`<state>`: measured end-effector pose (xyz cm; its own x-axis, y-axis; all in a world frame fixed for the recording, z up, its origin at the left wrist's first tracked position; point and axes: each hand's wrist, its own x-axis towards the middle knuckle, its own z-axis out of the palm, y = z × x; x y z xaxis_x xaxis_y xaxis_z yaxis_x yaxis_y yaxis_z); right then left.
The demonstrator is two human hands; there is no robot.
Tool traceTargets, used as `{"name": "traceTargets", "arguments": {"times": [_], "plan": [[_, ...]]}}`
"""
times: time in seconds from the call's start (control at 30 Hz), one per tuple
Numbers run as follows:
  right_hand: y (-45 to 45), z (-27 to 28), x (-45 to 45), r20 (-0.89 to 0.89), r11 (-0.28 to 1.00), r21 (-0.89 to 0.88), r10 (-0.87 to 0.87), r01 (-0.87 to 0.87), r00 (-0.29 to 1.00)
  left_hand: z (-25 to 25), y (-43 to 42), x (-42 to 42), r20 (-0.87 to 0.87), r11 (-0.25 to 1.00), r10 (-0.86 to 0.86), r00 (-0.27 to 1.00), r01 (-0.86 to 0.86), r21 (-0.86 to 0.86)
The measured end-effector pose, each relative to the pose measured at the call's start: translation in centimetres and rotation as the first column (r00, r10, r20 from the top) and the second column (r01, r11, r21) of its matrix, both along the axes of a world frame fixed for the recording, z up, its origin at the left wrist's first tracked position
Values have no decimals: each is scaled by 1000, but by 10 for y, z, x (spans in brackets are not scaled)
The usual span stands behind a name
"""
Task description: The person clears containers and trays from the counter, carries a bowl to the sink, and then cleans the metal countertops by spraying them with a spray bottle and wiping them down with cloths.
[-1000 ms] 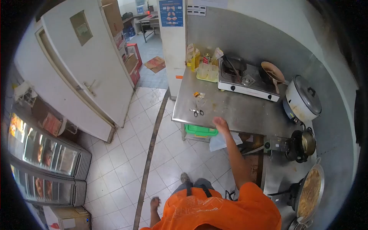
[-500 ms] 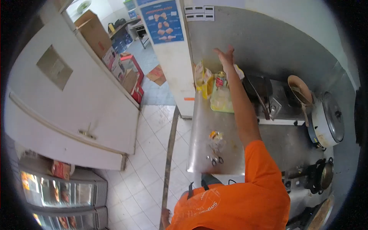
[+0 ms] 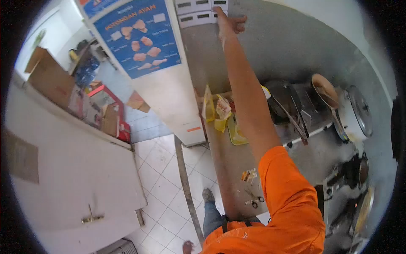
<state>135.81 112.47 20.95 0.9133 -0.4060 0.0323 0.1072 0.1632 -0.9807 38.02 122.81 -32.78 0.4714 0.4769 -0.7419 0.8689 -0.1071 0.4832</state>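
Note:
My right hand [image 3: 230, 24] is raised at the end of my stretched arm, against the metal wall. Its thumb reaches a panel of small white devices with dark displays [image 3: 195, 18], which look like digital timers. The other fingers are apart from the thumb and hold nothing. Low by my body, my left hand [image 3: 187, 247] shows only in part at the bottom edge; its fingers are too unclear to read. Below my right arm, scissors [image 3: 254, 199] and a small orange-and-clear packet [image 3: 249, 175] lie on the steel counter [image 3: 231, 163].
Yellow-and-white packaging [image 3: 222, 111] and a green tray [image 3: 237, 135] sit at the counter's far end. Right of my arm are tongs [image 3: 294, 116], a copper-coloured pan [image 3: 325, 89] and a large lidded pot [image 3: 357, 114]. A poster-covered pillar [image 3: 139, 40] and a white door [image 3: 72, 182] stand left.
My right hand has risen from over the counter's back to the white devices on the wall. My view has moved closer to the pillar, and the poster looks larger.

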Motion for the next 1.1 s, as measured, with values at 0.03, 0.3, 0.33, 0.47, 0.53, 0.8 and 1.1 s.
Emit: {"name": "traceTargets", "arguments": {"times": [0.03,0.3,0.33,0.47,0.53,0.8,1.1], "plan": [[4,-2,2,14,1000,25,1,-1,1000,7,43,22,-132,944,281,951,-299,-143],[-13,-9,-18,148,996,-66,71,-62,986,78,222,212,274,938,326,905,-273,-215],[-17,-19,-44,191,984,-138,140,-115,972,80,227,219,368,943,291,883,-200,-265],[-36,-184,-242,181,703,-631,545,-329,819,37,222,235,95,934,218,971,-180,-308],[-71,-262,-368,-83,499,-737,602,-456,794,25,210,222,32,876,166,986,-132,-464],[-238,-371,-595,-717,439,-692,-324,-573,617,-10,191,226,-93,755,-135,986,42,-654],[-275,-429,-636,-562,440,-781,-187,-443,806,81,122,309,238,925,-188,953,253,-285]]}}
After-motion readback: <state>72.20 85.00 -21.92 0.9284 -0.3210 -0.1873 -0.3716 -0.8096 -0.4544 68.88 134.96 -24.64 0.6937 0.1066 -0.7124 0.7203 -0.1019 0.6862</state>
